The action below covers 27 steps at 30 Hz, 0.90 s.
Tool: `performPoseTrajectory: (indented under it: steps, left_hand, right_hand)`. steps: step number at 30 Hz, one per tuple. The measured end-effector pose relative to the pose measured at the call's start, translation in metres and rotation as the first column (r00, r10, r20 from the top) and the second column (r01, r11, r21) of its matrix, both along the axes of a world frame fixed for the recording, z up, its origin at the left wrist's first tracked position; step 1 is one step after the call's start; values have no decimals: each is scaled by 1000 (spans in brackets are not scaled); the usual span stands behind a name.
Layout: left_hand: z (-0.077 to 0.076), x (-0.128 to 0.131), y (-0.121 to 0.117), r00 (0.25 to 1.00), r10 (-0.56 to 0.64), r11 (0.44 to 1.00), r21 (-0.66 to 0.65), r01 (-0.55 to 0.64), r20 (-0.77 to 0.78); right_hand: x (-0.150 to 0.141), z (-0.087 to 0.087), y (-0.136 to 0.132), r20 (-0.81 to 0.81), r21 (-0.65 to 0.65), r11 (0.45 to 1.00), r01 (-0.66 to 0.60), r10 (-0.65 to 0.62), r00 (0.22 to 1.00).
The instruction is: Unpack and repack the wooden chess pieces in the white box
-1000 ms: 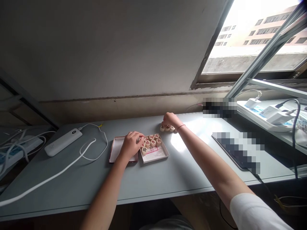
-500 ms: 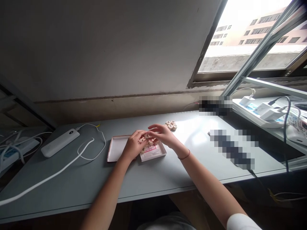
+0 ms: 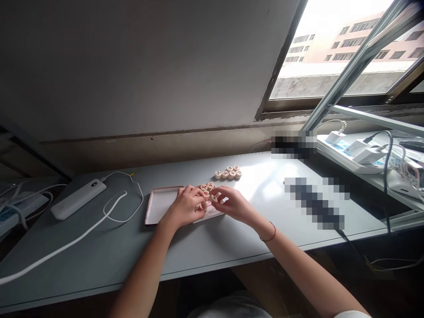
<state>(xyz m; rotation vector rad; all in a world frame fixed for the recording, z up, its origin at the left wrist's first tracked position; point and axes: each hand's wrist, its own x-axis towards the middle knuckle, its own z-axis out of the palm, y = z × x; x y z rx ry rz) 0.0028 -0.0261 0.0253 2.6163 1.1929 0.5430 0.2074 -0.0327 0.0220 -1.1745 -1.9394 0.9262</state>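
Note:
Round wooden xiangqi pieces with red characters [image 3: 204, 187] stand in rows inside a shallow white box [image 3: 212, 215]. My right hand [image 3: 233, 203] is over the box's right part, pinching a xiangqi piece [image 3: 214, 198] with a dark character between thumb and fingers. Over the box's left side, my left hand [image 3: 187, 205] has its fingers curled round another xiangqi piece, which they mostly cover. Both hands hide much of the box's inside. Left of it lies the open box lid [image 3: 160, 206]. Behind the box, several dark-marked xiangqi pieces [image 3: 228, 174] sit grouped on the table.
A white power bank [image 3: 78, 198] with a white cable [image 3: 82, 238] lies on the grey table [image 3: 212, 254] at the left. A blurred-out dark device [image 3: 313, 201] lies at the right. Beyond the table's right edge, a power strip with chargers [image 3: 359, 152] rests on a shelf.
My right hand has come from the pieces at the back to the box with a xiangqi piece. My left hand has stayed at the box, its fingers shifting over the left side.

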Motion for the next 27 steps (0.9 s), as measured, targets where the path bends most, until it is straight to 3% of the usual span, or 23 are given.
performPoseTrajectory:
  steps: [3,7,17,20,23,25,27]
  left_hand:
    - [1,-5,1,999,36,999,-18,-36,28]
    - [-1,-13,4,995,87,994,-70,-84,38]
    - [-7,-16,10,982,165,940,-285,-185,-95]
    - [-6,-15,10,984,147,942,-290,-169,-97]
    - [-3,-15,10,983,155,941,-290,-176,-96]
    - [-2,-15,9,981,167,935,-300,-188,-95]
    - [-2,-15,9,982,168,934,-306,-186,-86]
  right_hand:
    - [-10,-4,0,176,144,989,-30,4,984]
    - [-19,-5,3,299,220,972,-89,20,954]
    - [-26,-7,6,527,166,981,-97,-5,850]
    - [-27,-5,7,465,147,984,-104,24,885]
    - [-14,5,13,270,53,992,-111,93,958]
    - [3,14,25,161,9,999,-34,32,986]
    - [23,21,42,113,16,990,143,-143,983]
